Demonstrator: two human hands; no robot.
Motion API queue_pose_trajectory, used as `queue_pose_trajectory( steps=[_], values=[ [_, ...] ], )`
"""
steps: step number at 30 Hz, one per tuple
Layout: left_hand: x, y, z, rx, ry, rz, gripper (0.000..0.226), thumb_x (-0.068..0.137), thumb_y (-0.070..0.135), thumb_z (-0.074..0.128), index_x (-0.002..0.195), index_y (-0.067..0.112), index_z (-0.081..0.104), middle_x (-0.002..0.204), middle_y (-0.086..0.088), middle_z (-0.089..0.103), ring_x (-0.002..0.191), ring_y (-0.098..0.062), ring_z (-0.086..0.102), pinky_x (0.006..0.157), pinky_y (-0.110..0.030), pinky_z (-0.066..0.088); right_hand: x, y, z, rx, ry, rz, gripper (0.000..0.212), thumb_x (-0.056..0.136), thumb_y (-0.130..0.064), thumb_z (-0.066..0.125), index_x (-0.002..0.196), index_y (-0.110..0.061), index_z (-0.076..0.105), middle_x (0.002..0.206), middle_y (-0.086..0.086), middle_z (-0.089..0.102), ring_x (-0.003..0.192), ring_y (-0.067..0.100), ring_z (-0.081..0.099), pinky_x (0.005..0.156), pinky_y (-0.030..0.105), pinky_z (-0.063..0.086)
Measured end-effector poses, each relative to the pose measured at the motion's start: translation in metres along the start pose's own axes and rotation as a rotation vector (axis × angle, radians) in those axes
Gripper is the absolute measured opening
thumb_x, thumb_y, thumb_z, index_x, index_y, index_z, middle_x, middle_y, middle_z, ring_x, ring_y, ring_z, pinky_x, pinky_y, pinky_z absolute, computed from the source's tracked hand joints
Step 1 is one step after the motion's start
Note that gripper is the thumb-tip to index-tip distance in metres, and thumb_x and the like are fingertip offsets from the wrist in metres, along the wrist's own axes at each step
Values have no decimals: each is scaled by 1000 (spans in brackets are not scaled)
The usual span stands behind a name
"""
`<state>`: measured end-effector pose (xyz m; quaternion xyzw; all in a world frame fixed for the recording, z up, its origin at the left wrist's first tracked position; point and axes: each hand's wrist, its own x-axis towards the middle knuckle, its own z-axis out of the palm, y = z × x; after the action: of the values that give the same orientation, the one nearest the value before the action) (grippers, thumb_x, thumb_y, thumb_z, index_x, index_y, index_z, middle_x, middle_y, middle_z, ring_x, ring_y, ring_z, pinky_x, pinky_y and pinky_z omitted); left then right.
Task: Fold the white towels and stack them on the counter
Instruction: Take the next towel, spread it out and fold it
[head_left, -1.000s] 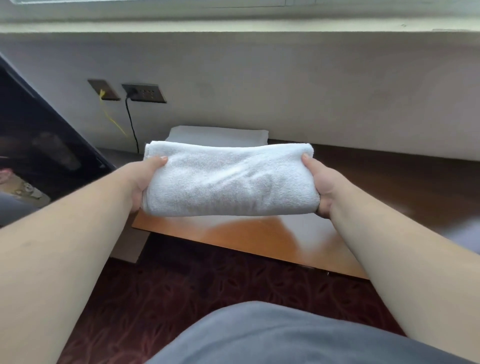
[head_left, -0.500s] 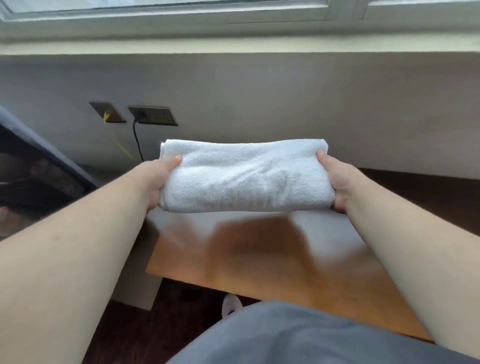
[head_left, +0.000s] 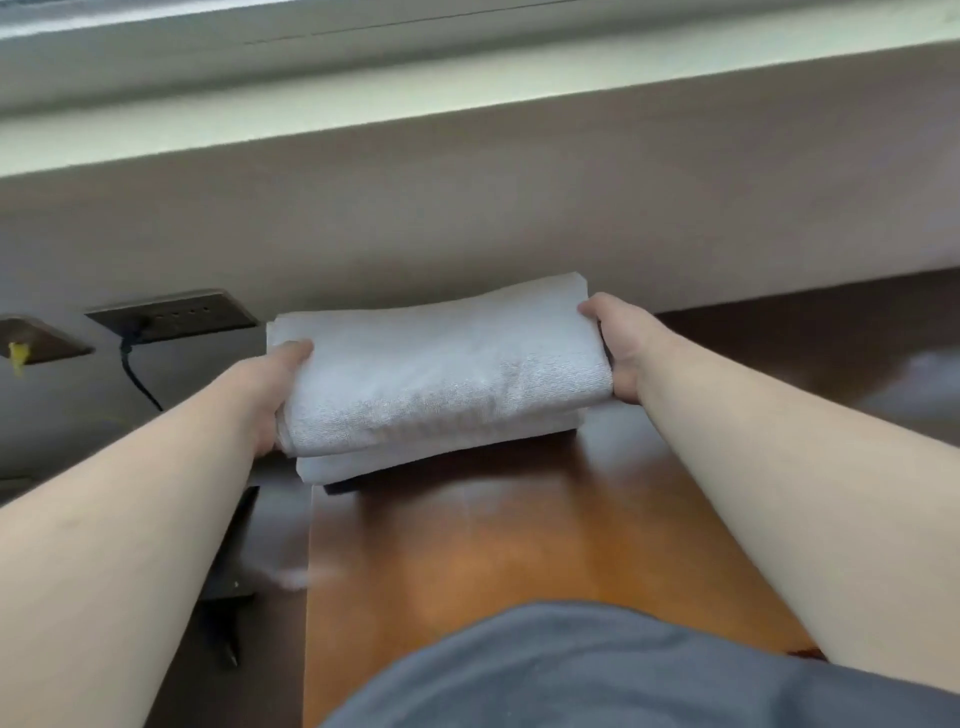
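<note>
Folded towel (head_left: 441, 364) over lower towel (head_left: 363, 465) on bench (head_left: 493, 545).
Left hand (head_left: 270, 395) and right hand (head_left: 615, 348) each pinch an end; grip curled round towel.

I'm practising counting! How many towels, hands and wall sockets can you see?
Towels: 2, the held towel and the lower towel
Hands: 2, the left hand and the right hand
Wall sockets: 2, the black socket and the brown socket
Total: 6
</note>
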<state>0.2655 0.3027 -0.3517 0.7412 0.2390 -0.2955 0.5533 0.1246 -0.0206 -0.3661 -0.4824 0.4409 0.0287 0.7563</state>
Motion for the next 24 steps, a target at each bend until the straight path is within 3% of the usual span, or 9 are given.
queue_pose_trajectory(
  steps=[3,7,10,13,16,18,20,22,24],
  values=[
    [25,-3,1,-7,-18,-6,37,87,46,64,108,16,66,95,-3,76,79,-24,73,65,-41,57,19,11,1,-21,55,10,28,95,-31,60,113,-10,66,98,7,77,85,24,75,67,35,59],
    [47,-16,2,111,6,-52,42,89,44,62,113,10,64,96,-9,71,82,-26,69,69,-36,55,35,37,3,-354,150,-21,40,96,-42,54,127,-17,60,110,4,70,99,25,68,94,41,54],
    [59,-22,2,157,4,-90,54,82,49,63,118,9,63,101,-12,72,89,-32,69,87,-47,54,41,40,4,-387,149,-41,36,90,-38,54,119,-18,64,101,2,72,92,23,70,82,34,55],
    [69,-19,5,73,-14,-103,60,73,61,70,110,14,66,93,-7,75,79,-28,73,75,-41,58,52,34,2,-371,124,-22,37,88,-29,57,121,-16,65,102,5,74,92,24,71,74,31,52],
    [72,-24,9,212,53,-36,84,74,66,69,133,9,51,114,-11,66,92,-31,67,74,-38,55,57,33,-1,-480,161,-7,47,92,-36,56,134,-17,55,119,6,68,104,26,66,88,36,52],
    [70,-27,13,420,166,14,87,81,64,63,143,9,37,129,-12,55,108,-38,58,74,-40,52,54,31,1,-660,282,-50,58,93,-43,55,144,-19,44,134,7,57,116,29,58,98,37,46],
    [62,-25,20,602,329,153,83,84,56,62,146,11,31,138,-16,47,123,-41,47,89,-45,48,46,29,9,-877,415,-297,60,92,-39,56,146,-20,39,142,10,47,125,33,50,102,40,42],
    [46,-23,31,766,467,548,69,86,44,64,142,15,37,135,-19,47,123,-41,45,99,-47,38,36,31,27,-1109,415,-691,54,91,-32,56,142,-22,44,144,8,45,129,33,45,104,45,39],
    [32,-28,48,942,364,986,53,88,34,60,136,16,47,131,-17,52,119,-40,46,100,-46,35,32,37,46,-1321,267,-870,51,92,-33,53,142,-25,45,149,6,43,135,32,39,108,47,32]
  ],
)
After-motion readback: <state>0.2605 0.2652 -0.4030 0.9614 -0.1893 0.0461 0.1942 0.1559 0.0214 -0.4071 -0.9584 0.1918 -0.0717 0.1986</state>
